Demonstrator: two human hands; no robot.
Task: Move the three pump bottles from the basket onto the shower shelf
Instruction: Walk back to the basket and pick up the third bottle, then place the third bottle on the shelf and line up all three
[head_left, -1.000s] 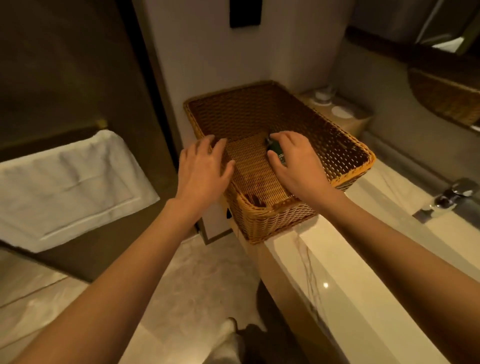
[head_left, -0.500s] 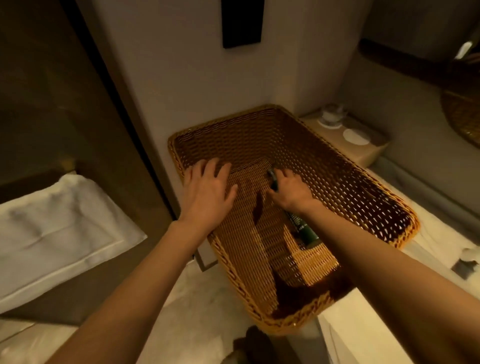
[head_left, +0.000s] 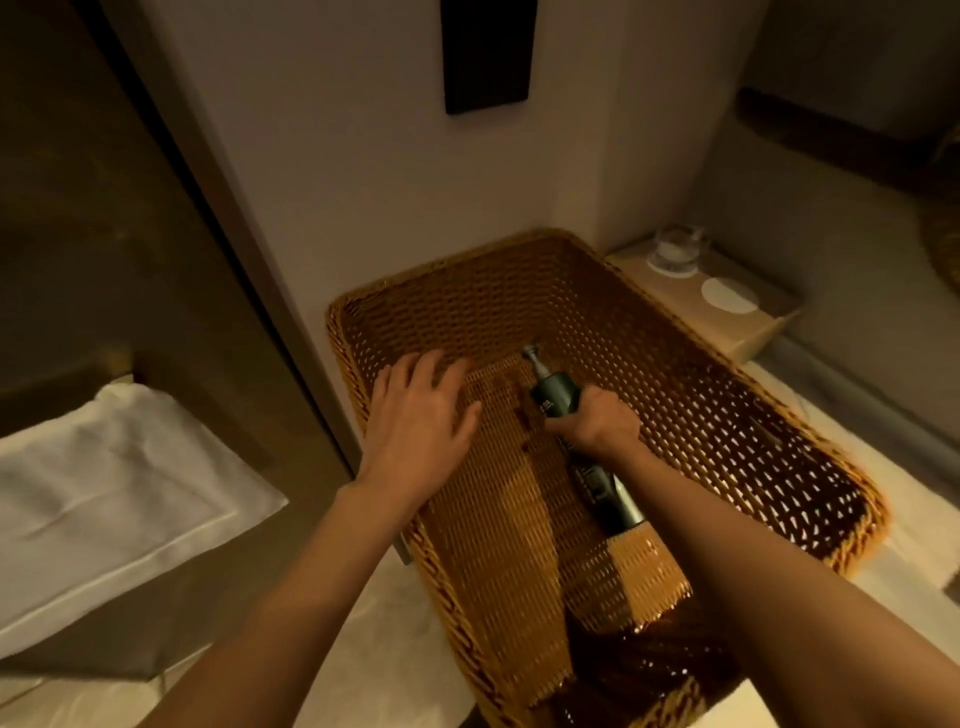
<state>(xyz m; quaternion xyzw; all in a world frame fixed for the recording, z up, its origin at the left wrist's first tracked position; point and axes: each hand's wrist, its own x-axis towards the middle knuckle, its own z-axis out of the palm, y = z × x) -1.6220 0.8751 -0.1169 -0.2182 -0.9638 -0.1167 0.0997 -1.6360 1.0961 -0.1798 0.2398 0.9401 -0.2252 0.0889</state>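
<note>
A brown wicker basket stands on the pale counter. Inside it lies one dark green pump bottle, pump head pointing away from me, base toward me. My right hand is closed around the bottle's middle. My left hand rests flat with fingers spread on the basket's left wall and rim, holding nothing. Only this one bottle shows in the basket. No shower shelf is in view.
A white towel hangs at the left beside a dark glass door. A wooden tray with a glass and a coaster sits behind the basket. The marble counter runs to the right.
The view has moved closer over the basket. My right hand has closed around the green bottle and its pump end now shows clearly. My left hand stays on the basket's left side.
</note>
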